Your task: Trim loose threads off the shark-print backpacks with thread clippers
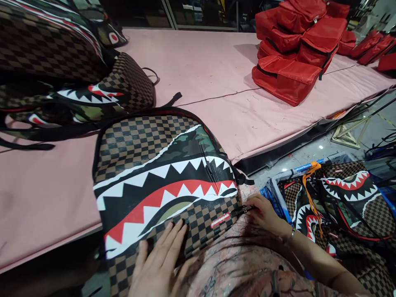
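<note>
A brown checkered backpack point(136, 144) with a shark-mouth print lies face up at the front edge of the pink table. Flat on its lower part rests my left hand point(163, 260), fingers spread. Beside the bag's lower right corner, my right hand point(262, 212) has its fingers closed around a small dark tool point(244, 209), its tip against the bag near the red label point(220, 220). The tool looks like thread snips, partly hidden by the fingers.
Similar checkered bags point(130, 78) are piled at the left on the pink table point(192, 62). Red bags point(287, 78) are stacked at the back right. A lined blue crate point(280, 194) holding more shark-print bags stands on the floor at the right.
</note>
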A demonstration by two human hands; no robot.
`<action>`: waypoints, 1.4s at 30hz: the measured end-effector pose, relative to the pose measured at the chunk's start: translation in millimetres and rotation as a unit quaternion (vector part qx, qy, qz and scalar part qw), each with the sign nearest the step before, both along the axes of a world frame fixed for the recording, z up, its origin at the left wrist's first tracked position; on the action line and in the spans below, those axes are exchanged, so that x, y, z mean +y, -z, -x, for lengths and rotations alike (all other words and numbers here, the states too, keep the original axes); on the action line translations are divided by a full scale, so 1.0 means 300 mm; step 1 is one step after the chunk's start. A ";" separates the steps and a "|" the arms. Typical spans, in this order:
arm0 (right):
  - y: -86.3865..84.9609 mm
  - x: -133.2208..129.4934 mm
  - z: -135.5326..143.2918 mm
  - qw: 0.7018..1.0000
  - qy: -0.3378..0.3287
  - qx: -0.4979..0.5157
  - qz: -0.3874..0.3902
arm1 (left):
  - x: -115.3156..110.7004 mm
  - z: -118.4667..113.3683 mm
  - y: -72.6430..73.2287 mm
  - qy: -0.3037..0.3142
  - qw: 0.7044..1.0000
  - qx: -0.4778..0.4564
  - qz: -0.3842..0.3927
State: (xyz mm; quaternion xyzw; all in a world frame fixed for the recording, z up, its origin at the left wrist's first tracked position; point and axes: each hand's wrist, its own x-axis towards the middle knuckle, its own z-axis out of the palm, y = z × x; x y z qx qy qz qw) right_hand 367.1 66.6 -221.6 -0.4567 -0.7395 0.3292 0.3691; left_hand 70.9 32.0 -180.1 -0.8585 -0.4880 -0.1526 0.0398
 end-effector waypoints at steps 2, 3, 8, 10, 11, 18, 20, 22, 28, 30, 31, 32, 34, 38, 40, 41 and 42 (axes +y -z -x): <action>0.005 0.014 -0.015 0.999 -0.018 -0.009 -0.024 | 0.011 -0.046 -0.010 0.002 1.000 -0.022 -0.004; 0.008 0.020 -0.018 0.999 -0.023 -0.012 -0.035 | 0.016 -0.063 -0.014 0.004 0.999 -0.031 -0.007; 0.016 0.051 -0.006 0.993 -0.041 -0.064 -0.085 | 0.022 -0.090 -0.011 0.002 0.998 -0.051 -0.021; 0.013 0.064 0.003 0.991 -0.056 -0.079 -0.097 | 0.017 -0.086 -0.007 0.001 0.999 -0.051 -0.018; 0.010 0.069 0.006 0.989 -0.062 -0.087 -0.101 | 0.015 -0.084 -0.006 -0.001 0.999 -0.050 -0.013; -0.029 0.073 0.000 0.988 -0.057 -0.088 -0.116 | 0.013 -0.093 -0.015 -0.012 0.998 -0.053 -0.016; -0.038 0.072 -0.003 0.989 -0.057 -0.084 -0.111 | 0.012 -0.093 -0.015 -0.011 0.998 -0.060 -0.016; -0.046 0.074 -0.003 0.988 -0.063 -0.089 -0.107 | 0.011 -0.090 -0.012 -0.009 0.998 -0.063 -0.017; -0.064 0.086 0.022 0.984 -0.089 -0.120 -0.100 | 0.008 -0.085 -0.009 -0.004 0.998 -0.062 -0.025; -0.068 0.087 0.033 0.980 -0.096 -0.143 -0.099 | 0.009 -0.086 -0.013 -0.006 0.998 -0.063 -0.024; -0.070 0.086 0.040 0.978 -0.099 -0.156 -0.098 | 0.009 -0.087 -0.015 -0.006 0.998 -0.064 -0.025; -0.073 0.086 0.047 0.976 -0.102 -0.167 -0.098 | 0.010 -0.087 -0.017 -0.006 0.997 -0.065 -0.027; -0.078 0.084 0.062 0.972 -0.109 -0.183 -0.096 | 0.010 -0.088 -0.019 -0.009 0.997 -0.070 -0.032; -0.091 0.080 0.093 0.967 -0.126 -0.205 -0.089 | 0.007 -0.089 -0.017 -0.011 0.996 -0.084 -0.031; -0.097 0.079 0.107 0.965 -0.134 -0.208 -0.085 | 0.005 -0.089 -0.015 -0.011 0.996 -0.084 -0.028; -0.100 0.078 0.112 0.964 -0.138 -0.209 -0.083 | 0.005 -0.088 -0.015 -0.011 0.996 -0.083 -0.027; -0.103 0.078 0.116 0.964 -0.140 -0.212 -0.081 | 0.004 -0.088 -0.015 -0.012 0.996 -0.084 -0.027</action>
